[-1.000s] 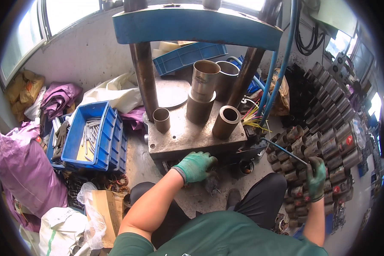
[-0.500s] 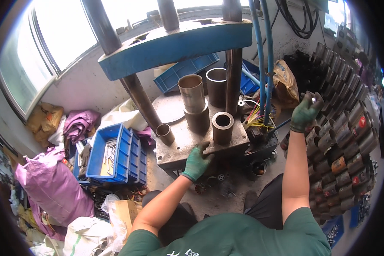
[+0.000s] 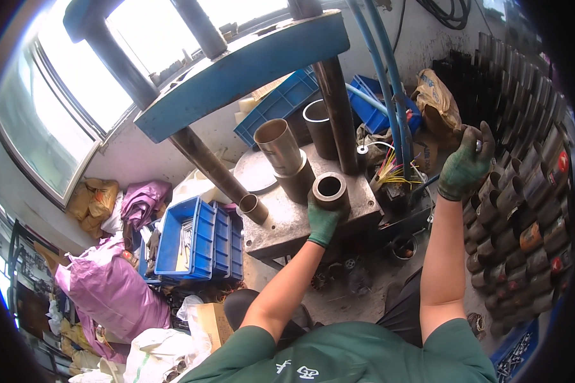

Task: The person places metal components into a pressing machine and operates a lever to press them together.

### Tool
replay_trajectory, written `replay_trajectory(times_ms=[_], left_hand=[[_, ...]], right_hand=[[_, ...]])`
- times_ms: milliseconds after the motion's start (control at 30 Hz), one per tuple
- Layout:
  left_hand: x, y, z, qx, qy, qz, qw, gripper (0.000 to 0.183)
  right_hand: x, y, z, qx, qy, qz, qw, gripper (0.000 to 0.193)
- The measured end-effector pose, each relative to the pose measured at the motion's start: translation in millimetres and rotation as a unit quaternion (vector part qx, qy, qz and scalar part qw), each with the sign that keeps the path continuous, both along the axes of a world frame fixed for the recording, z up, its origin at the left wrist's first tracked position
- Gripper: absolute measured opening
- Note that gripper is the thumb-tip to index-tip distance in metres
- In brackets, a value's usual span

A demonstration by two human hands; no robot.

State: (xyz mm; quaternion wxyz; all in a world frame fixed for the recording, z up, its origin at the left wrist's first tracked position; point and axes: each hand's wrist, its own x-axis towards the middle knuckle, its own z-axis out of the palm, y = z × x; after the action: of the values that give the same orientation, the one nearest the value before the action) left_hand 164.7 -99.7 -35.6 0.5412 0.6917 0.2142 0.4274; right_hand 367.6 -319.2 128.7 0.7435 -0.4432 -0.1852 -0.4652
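My left hand [image 3: 326, 220], in a green glove, is wrapped around a short thick-walled steel cylinder [image 3: 330, 189] standing on the metal press bed [image 3: 281, 235]. Off to the right, my gloved right hand [image 3: 465, 165] is raised and curled at the end of a dark lever [image 3: 426, 187]; a shiny knob-like end shows between its fingers. Behind the left hand, a bright metal sleeve [image 3: 278, 147] sits upright on a darker cylinder [image 3: 294, 182]. A wider tube [image 3: 318, 131] stands farther back, and a small metal ring [image 3: 253, 209] is at the bed's left.
The blue press crossbeam [image 3: 249, 70] spans above the bed on steel columns. Stacked metal tubes [image 3: 517, 210] line the right side. Blue crates [image 3: 185, 249] and a purple sack [image 3: 112, 287] lie left. Loose wires [image 3: 396, 169] and blue hoses [image 3: 390, 83] are beyond the bed's right corner.
My left hand has moved right and away from me, from the bed's front edge onto the thick-walled cylinder. My right hand stays at the lever. The whole view has shifted and tilted.
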Motion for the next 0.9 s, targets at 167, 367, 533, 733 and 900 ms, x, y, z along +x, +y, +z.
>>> replay_trajectory(times_ms=[167,367,533,733,900], left_hand=[[-43,-49,42,-0.17,-0.09,-0.103,0.976,0.064],[-90,-20,54,-0.229,-0.191,-0.132,0.945,0.075],[-80,46,126,0.055,-0.257,-0.04,0.964,0.088],[-25,100,217,0.09,-0.265,-0.033,0.959,0.076],[12,147,228,0.117,-0.152,0.121,0.974,0.077]], right_hand=[[-2,-7,-1,-0.014,-0.019,-0.018,1.0,0.025],[-2,1,4,0.047,-0.054,0.0,0.997,0.018],[-9,0,1,0.057,-0.016,0.008,0.998,0.016],[-6,0,-6,0.077,0.009,0.026,0.997,0.017],[-4,0,-12,0.065,0.021,0.018,0.998,0.017]])
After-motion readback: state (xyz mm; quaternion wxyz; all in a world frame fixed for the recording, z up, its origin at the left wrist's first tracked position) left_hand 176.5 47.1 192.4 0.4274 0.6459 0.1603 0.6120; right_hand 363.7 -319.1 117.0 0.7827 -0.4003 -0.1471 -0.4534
